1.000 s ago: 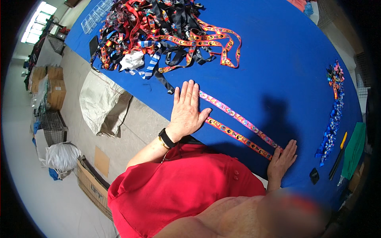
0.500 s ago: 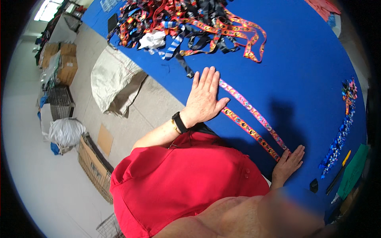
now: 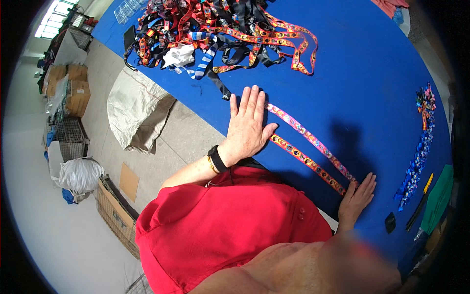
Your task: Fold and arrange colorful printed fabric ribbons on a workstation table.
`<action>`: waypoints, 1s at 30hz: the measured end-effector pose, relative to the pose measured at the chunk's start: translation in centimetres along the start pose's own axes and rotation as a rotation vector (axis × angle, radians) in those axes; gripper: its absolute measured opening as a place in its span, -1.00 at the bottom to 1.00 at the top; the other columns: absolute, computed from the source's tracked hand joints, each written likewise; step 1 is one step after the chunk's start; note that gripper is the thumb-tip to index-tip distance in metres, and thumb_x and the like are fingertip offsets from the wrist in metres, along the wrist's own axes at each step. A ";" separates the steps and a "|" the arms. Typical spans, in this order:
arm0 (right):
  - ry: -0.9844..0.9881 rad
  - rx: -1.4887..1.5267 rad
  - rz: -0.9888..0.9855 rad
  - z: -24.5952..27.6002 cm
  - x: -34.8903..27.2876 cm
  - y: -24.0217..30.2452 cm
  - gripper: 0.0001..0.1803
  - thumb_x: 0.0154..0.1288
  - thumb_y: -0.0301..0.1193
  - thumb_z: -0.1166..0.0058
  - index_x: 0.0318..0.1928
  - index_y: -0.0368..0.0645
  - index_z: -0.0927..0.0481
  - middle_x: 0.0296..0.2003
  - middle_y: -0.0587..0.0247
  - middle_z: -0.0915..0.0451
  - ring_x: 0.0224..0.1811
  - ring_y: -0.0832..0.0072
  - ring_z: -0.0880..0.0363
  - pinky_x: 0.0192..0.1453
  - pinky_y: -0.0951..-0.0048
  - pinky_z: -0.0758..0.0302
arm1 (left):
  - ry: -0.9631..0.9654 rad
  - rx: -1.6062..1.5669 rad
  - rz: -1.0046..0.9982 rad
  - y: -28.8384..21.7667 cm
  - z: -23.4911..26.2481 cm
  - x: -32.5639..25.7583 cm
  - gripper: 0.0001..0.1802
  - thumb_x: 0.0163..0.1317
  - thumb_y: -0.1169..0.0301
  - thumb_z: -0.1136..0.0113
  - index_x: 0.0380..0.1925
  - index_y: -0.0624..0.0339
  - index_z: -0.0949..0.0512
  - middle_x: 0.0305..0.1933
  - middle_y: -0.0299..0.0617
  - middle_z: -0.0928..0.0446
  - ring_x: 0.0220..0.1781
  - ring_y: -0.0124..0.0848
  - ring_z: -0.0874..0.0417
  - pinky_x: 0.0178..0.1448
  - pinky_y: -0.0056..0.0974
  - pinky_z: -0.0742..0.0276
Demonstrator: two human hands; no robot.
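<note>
My left hand [image 3: 247,125] lies flat with its fingers stretched out, pressing on one end of two patterned lanyard straps. One is a pink strap [image 3: 303,132]; the other is a red and yellow strap [image 3: 306,159]. Side by side, they run across the blue table to my right hand [image 3: 356,198], which rests flat on their other ends with fingers extended. Both palms hide the strap ends, so I cannot tell whether these are joined into one loop. Neither hand grips anything.
A tangled pile of lanyards [image 3: 196,36] covers the far part of the blue table [image 3: 362,54]. At the right lie a bundle of blue lanyards [image 3: 418,157], a yellow and black tool [image 3: 420,201] and a green sheet [image 3: 439,201]. A whitish sack [image 3: 132,110] stands on the floor left.
Both hands stay flat on the straps with hardly any movement. The whole view has shifted slightly.
</note>
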State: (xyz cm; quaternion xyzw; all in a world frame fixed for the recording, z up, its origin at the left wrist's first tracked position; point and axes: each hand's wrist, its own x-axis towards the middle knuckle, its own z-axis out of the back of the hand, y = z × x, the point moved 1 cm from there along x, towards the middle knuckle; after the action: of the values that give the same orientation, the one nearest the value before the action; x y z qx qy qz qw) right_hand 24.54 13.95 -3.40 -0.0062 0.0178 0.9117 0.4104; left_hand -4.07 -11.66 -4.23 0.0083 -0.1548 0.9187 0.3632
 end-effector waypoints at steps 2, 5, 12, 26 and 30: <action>-0.016 0.051 0.024 1.2 -0.1 1.2 -0.31 0.54 -0.16 0.20 0.53 -0.18 -0.04 0.53 -0.07 -0.04 0.58 -0.03 0.04 0.58 -0.16 0.16 | 0.006 -0.045 -0.083 -1.1 0.4 -0.1 -0.11 0.33 -0.02 -0.14 0.46 0.37 -0.12 0.55 0.20 -0.06 0.62 0.08 0.01 0.60 0.25 0.28; -0.047 0.093 0.200 1.9 0.6 3.7 -0.30 0.49 -0.19 0.14 0.52 -0.18 -0.07 0.52 -0.09 -0.07 0.58 -0.06 0.03 0.57 -0.18 0.15 | 0.072 -0.141 -0.197 -2.9 0.5 -0.7 -0.14 0.34 0.02 -0.14 0.46 0.34 -0.13 0.56 0.15 -0.07 0.62 0.05 0.01 0.61 0.23 0.28; 0.083 0.186 0.417 1.1 1.3 9.3 -0.31 0.44 -0.09 0.03 0.48 -0.05 -0.23 0.48 -0.05 -0.14 0.53 -0.06 -0.06 0.53 -0.28 0.11 | 0.224 -0.114 -0.299 -4.6 -1.1 -1.2 -0.14 0.32 -0.03 -0.12 0.51 0.12 -0.13 0.56 0.13 -0.07 0.60 0.09 -0.02 0.57 0.31 0.21; -0.002 0.100 0.134 -1.7 -0.7 1.1 -0.18 0.52 0.20 0.43 0.54 -0.09 -0.06 0.53 0.05 -0.08 0.60 0.05 0.05 0.59 -0.18 0.25 | 0.182 0.063 -0.154 -2.5 -0.8 -0.8 -0.07 0.38 -0.11 -0.06 0.53 0.21 0.00 0.59 0.24 0.10 0.63 0.18 0.15 0.58 0.30 0.28; -0.030 0.086 0.089 -1.8 -1.1 -0.3 -0.20 0.54 0.18 0.44 0.54 -0.09 -0.06 0.53 0.04 -0.09 0.60 0.05 0.05 0.59 -0.19 0.23 | 0.146 0.119 -0.128 -0.9 -0.9 -0.3 -0.07 0.41 -0.14 0.01 0.51 0.29 0.00 0.59 0.24 0.07 0.64 0.13 0.13 0.59 0.27 0.23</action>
State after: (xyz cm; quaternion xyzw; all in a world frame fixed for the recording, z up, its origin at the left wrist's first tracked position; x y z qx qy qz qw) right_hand 25.48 13.23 -5.20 0.0258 0.0513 0.9275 0.3694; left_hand -3.16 -11.05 -4.86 -0.0273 -0.0723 0.8993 0.4305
